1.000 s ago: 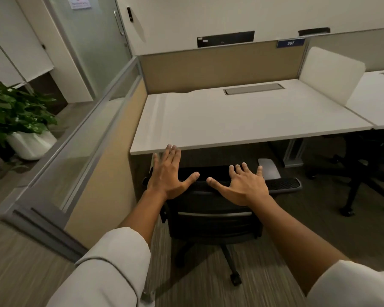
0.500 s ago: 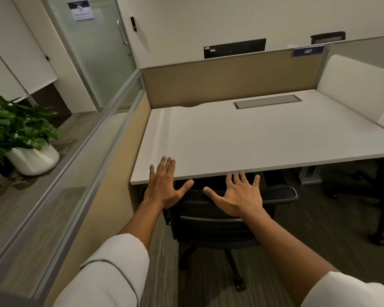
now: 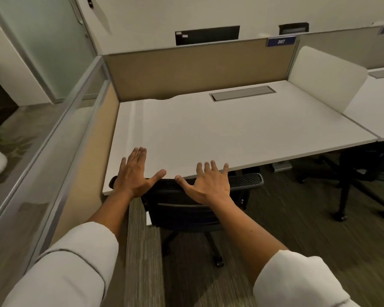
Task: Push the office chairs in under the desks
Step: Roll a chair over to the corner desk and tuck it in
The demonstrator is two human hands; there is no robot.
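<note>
chair [image 3: 182,207] now further under desk [image 3: 231,134]

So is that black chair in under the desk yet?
Mostly in: the chair backrest meets the desk edge, seat hidden beneath, both hands flat on it.

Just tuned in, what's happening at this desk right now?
A person is pushing a black office chair in under the white desk. The left hand and right hand lie flat and open on top of the backrest, fingers spread, reaching over the desk's front edge. The seat is already hidden beneath the desk; the backrest sits right at the edge. Another chair stands under the neighbouring desk to the right.
</note>
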